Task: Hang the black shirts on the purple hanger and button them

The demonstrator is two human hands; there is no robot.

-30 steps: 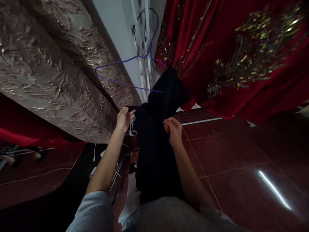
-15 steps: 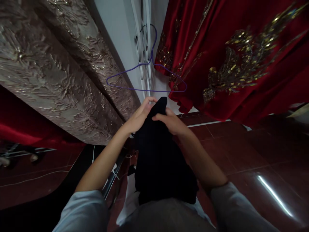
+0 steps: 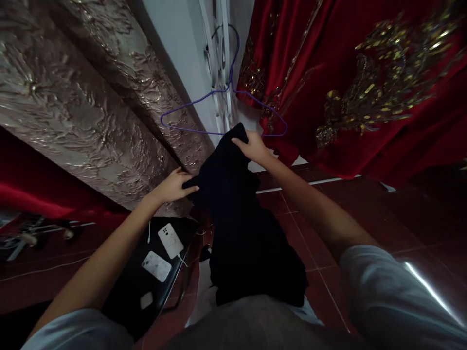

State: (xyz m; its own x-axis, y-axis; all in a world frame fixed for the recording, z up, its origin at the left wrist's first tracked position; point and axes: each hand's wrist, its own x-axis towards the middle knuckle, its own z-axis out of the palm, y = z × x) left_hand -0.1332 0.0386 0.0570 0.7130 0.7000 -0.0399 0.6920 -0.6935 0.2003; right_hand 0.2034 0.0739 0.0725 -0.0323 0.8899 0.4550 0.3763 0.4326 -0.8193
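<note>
A dark, nearly black garment (image 3: pixel 233 209) hangs down in front of my body; its exact kind is hard to make out in the dim light. At the left, my left hand (image 3: pixel 175 186) pinches one edge of the cloth between thumb and fingers. Higher up and to the right, my right hand (image 3: pixel 254 147) grips the garment's top corner, thumb on the near side. Just beyond that corner hangs an empty purple wire hanger (image 3: pixel 197 103). The cloth overlaps part of the hanger's bottom bar from my viewpoint; whether they touch I cannot tell.
White metal rails (image 3: pixel 216 58) stand behind the hanger. Embossed beige fabric (image 3: pixel 91 107) hangs at left, red fabric with gold sequins (image 3: pixel 328 43) at right. A black table (image 3: pixel 126 291) at lower left bears two phones (image 3: pixel 170 240) and a small white case (image 3: pixel 146 300). The floor is red tile (image 3: pixel 302 233).
My hands have moved apart. The left went left and down with an edge of the cloth, the right rose slightly, and the garment's upper part spread wider. Phones on the table came into view.
</note>
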